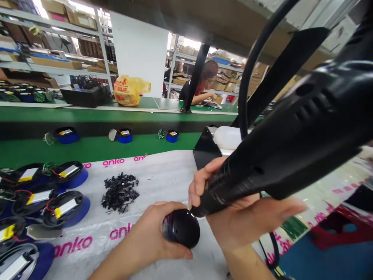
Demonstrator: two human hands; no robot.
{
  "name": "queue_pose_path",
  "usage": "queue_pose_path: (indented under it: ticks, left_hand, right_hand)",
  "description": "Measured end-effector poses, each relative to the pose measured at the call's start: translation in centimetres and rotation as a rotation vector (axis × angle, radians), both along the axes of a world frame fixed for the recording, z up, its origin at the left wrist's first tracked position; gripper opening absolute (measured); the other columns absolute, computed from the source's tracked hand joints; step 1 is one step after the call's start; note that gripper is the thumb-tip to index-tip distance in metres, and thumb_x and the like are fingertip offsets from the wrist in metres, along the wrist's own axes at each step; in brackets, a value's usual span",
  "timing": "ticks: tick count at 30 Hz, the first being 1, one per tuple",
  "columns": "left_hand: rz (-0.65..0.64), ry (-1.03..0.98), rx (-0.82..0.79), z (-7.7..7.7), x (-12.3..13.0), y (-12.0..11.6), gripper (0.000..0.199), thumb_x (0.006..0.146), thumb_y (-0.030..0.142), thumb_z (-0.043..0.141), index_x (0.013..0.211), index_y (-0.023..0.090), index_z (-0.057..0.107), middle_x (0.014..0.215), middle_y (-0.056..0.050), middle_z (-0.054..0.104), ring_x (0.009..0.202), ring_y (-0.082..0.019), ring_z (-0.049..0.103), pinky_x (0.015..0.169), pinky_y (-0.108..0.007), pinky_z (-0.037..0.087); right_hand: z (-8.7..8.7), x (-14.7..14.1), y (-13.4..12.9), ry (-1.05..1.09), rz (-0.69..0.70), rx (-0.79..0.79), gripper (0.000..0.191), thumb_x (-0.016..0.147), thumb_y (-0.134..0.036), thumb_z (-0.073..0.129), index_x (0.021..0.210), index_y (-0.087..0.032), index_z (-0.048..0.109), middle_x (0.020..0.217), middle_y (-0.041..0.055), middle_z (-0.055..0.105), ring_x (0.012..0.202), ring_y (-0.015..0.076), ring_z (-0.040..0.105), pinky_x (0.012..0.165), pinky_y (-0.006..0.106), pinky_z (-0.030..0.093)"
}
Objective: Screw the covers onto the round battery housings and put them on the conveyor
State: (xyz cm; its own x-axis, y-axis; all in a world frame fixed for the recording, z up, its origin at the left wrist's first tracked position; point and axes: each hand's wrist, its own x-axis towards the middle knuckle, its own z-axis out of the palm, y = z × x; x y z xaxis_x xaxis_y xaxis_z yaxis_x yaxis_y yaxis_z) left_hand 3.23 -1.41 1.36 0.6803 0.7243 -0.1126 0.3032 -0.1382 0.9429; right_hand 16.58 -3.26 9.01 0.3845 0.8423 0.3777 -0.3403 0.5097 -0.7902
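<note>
My left hand (148, 229) is closed around a small round black housing (187, 229), its smooth dark face turned up towards me. In my right hand (233, 223) is a large black corded electric screwdriver (262, 147), slanting down from the upper right. The screwdriver's nose is at the upper right rim of the housing; whether its bit touches a screw cannot be made out. The fingers of my right hand wrap the lower barrel, with the thumb stretched out below it. A heap of small black pieces (120, 192) lies to the left of my hands.
Several blue-and-black round units (70, 210) with batteries and wires stand at the left. More blue units (125, 136) sit along the green conveyor (93, 149). A black stand with a white bottle (229, 136) is behind the screwdriver. Across the line, a person (201, 87) works.
</note>
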Motion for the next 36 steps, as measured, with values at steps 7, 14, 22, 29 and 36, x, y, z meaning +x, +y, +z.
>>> queue_pose_path:
  ticks: [7,14,22,29,36]
  left_hand:
    - [0.035,-0.068,-0.032,0.1,0.1,-0.3,0.067,0.054,0.034,0.094,0.117,0.023,0.073,0.108,-0.004,0.075,0.100,-0.029,0.066,0.090,-0.036,0.049]
    - [0.030,-0.088,-0.036,0.1,0.1,-0.5,0.064,0.058,0.026,0.093,0.118,0.027,0.073,0.107,-0.001,0.074,0.102,-0.028,0.066,0.093,-0.035,0.049]
    - [-0.049,-0.138,0.029,-0.4,-0.9,-0.3,0.059,0.076,0.035,0.078,0.133,0.033,0.064,0.131,-0.007,0.061,0.124,-0.033,0.056,0.106,-0.043,0.047]
    - [0.038,-0.045,-0.051,-1.4,-1.7,-0.7,0.065,0.080,0.043,0.075,0.142,0.040,0.054,0.153,-0.003,0.052,0.141,-0.037,0.043,0.119,-0.054,0.030]
    - [0.095,-0.027,-0.038,-0.2,0.2,-0.2,0.065,0.058,0.026,0.091,0.118,0.028,0.065,0.126,-0.010,0.071,0.122,-0.036,0.061,0.108,-0.051,0.042]
  right_hand:
    - [-1.2,0.4,0.0,-0.055,0.055,-0.035,0.066,0.057,-0.086,0.069,0.074,-0.021,0.071,0.048,0.0011,0.059,0.033,0.0165,0.048,0.032,0.028,0.038]
    - [-3.2,0.1,-0.4,-0.060,-0.013,-0.026,0.067,0.060,-0.086,0.067,0.082,-0.023,0.065,0.056,-0.0006,0.061,0.039,0.0155,0.052,0.036,0.026,0.041]
    - [-0.3,3.8,-1.0,-0.121,-0.270,0.045,0.069,0.077,-0.088,0.043,0.093,-0.023,0.059,0.059,-0.0033,0.058,0.039,0.0134,0.049,0.033,0.025,0.041]
    - [1.4,11.8,1.0,-0.225,-0.794,0.119,0.069,0.077,-0.089,0.039,0.085,-0.022,0.056,0.050,-0.0051,0.054,0.035,0.0135,0.048,0.031,0.023,0.037]
    - [1.9,8.4,-0.9,-0.150,-0.414,-0.021,0.076,0.062,-0.096,0.047,0.082,-0.023,0.060,0.044,-0.0039,0.055,0.027,0.0160,0.044,0.024,0.026,0.034]
